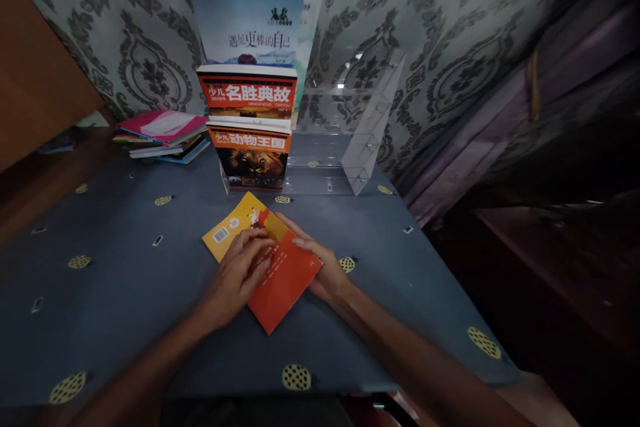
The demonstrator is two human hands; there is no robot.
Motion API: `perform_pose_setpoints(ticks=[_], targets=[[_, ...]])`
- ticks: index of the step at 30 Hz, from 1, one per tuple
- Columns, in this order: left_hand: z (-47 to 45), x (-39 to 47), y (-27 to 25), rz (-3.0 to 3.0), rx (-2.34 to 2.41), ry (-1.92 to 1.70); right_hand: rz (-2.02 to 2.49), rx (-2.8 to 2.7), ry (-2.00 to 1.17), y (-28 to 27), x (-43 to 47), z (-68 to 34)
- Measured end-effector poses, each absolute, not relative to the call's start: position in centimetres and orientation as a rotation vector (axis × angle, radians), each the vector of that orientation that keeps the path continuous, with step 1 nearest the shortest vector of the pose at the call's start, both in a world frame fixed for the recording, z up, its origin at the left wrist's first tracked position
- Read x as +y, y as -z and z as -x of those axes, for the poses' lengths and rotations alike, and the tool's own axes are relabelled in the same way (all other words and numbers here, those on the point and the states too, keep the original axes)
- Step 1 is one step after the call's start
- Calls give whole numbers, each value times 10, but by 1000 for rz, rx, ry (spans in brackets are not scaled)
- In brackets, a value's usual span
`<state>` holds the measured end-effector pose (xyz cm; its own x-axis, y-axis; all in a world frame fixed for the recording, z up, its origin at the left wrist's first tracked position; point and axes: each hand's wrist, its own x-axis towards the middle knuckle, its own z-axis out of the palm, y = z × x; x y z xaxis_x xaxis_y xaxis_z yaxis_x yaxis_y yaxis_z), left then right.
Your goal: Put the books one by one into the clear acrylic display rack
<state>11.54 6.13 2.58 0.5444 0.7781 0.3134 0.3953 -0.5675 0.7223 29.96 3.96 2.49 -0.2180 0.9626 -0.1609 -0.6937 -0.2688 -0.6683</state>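
Note:
A thin book (285, 283), its cover orange-red at one end and yellow at the other with a barcode, lies tilted over the tablecloth before me. My right hand (325, 270) grips its right edge, thumb on top and the other fingers partly hidden behind it. Across the cover rests my left hand (245, 263), fingers slightly bent and apart, touching the surface. Just beyond the book stands a clear acrylic rack (320, 177). Its left side holds upright books, among them a lion-covered book (253, 160), a red-topped book (250, 93) and a pale blue book (250, 20).
A pile of books (163, 130) with a pink one on top lies at the back left, near a brown wooden panel (40, 67). The blue tablecloth (125, 267) has a pineapple print. Behind hangs a patterned curtain (155, 73); the table's right edge drops into shadow.

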Motion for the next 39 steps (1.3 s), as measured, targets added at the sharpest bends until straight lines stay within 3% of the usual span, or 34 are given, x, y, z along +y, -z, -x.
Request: perform_pose_setpoints(ticks=[13, 24, 31, 39], targets=[[-93, 126, -9, -2620, 1338, -567, 655, -550, -1771, -21, 42, -298], [-35, 80, -15, -2892, 642, -303, 655, -370, -1832, -10, 51, -307], [-38, 77, -7, -2956, 727, -600, 592, -383, -1882, -21, 52, -309], [-42, 100, -34, -2102, 891, -986, 487, -867, -1759, -33, 65, -314]])
